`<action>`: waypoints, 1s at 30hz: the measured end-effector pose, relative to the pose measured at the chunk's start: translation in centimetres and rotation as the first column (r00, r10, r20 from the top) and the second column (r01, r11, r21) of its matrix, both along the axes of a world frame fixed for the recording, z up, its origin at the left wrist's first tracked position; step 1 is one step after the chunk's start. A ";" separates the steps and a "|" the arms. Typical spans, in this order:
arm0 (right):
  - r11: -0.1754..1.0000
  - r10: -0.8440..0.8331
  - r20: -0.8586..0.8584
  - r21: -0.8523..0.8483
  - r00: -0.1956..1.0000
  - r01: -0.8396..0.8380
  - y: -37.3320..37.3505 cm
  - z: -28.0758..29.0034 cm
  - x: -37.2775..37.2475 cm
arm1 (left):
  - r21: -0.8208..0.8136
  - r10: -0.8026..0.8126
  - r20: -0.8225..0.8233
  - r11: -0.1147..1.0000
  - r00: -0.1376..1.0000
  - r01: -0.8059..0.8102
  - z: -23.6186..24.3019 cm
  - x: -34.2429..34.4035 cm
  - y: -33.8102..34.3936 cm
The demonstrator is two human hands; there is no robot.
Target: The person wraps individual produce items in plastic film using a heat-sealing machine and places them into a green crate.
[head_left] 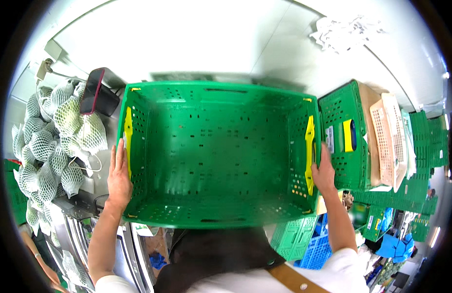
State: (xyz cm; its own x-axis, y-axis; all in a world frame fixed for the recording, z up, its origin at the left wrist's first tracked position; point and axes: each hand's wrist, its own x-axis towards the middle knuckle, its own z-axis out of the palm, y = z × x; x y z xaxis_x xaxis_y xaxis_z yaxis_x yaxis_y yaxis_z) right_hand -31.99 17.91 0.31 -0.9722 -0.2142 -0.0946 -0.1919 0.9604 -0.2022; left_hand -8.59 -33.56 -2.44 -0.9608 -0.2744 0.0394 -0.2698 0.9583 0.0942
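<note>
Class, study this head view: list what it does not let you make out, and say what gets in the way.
All in the head view:
Beneath the large green crate: hidden by its base.
Netted produce: exact kind; white foam nets cover the skins.
Crumpled white material: paper or plastic; washed out by glare.
Another person's arm: the rest of that person; cut off by the dark rim.

Left forearm (103, 234) and right forearm (340, 224) held well apart, left hand (120, 184) stretched forward with fingers (120, 154) extended, right hand (325, 174) pointed forward, its thumb (315, 170) spread inward.
</note>
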 end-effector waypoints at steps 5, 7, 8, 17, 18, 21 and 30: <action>0.958 -0.040 0.096 -0.278 0.995 0.066 0.7 -1.6 -1.0 | -0.021 -0.052 -0.014 0.998 0.999 0.052 -0.2 -0.7 -0.3; 0.959 0.142 -0.214 -0.212 0.967 -0.188 -0.5 -2.9 -1.8 | 0.010 -0.087 -0.038 0.996 0.995 0.088 0.3 0.0 -1.4; 0.966 0.158 -0.281 -0.154 0.947 -0.207 -1.2 -1.8 -2.1 | 0.097 -0.098 -0.077 0.990 0.992 0.106 0.0 -0.1 -1.6; 0.956 0.283 -0.374 0.038 0.883 -0.290 -9.1 -1.1 0.5 | 0.060 0.003 -0.116 0.998 0.993 0.004 0.4 2.5 -0.8; 0.916 0.374 -0.355 -0.004 0.856 -0.402 -12.1 -0.4 1.4 | 0.163 0.056 -0.219 0.986 0.974 -0.020 0.6 3.3 -0.2; 0.691 0.599 -0.292 -0.282 0.746 -0.665 -20.5 -0.6 4.1 | 0.372 0.245 -0.440 0.925 0.864 -0.073 2.2 8.7 1.3; -0.246 0.947 -0.318 -0.644 -0.039 -0.725 -43.6 1.9 29.5 | 0.474 0.843 -0.526 0.400 0.112 -0.784 4.4 46.1 4.4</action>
State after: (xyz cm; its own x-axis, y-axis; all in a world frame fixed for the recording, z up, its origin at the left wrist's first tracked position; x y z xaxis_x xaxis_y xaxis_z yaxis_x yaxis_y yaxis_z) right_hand -2.45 -25.73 2.17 0.2583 -0.8876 0.3813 -0.5492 -0.4596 -0.6980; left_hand 37.49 -29.19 1.99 0.1314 -0.9055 0.4035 -0.7246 0.1901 0.6625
